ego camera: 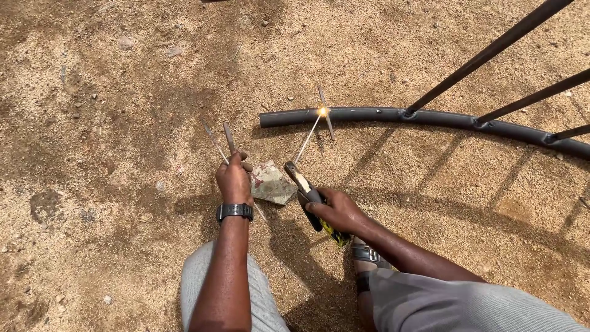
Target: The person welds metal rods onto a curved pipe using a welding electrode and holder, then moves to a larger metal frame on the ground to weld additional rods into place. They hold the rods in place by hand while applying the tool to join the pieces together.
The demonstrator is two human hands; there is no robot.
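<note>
My right hand [335,211] grips a welding electrode holder [302,187] with a black and yellow handle. Its thin electrode rod [307,140] reaches up to a curved black metal pipe [369,115] lying on the sandy ground. A bright spark [322,111] glows where the rod tip meets the pipe, beside a short pointed metal spike [326,114] standing against the pipe. My left hand [234,180], with a black watch [235,211] on the wrist, holds two thin metal rods [222,140] that point up and away.
A flat grey stone [271,182] lies between my hands. Three dark metal bars [491,49] rise from the pipe toward the upper right. My knees in grey trousers [261,301] and a sandalled foot [365,255] are at the bottom. Small pebbles dot the sand.
</note>
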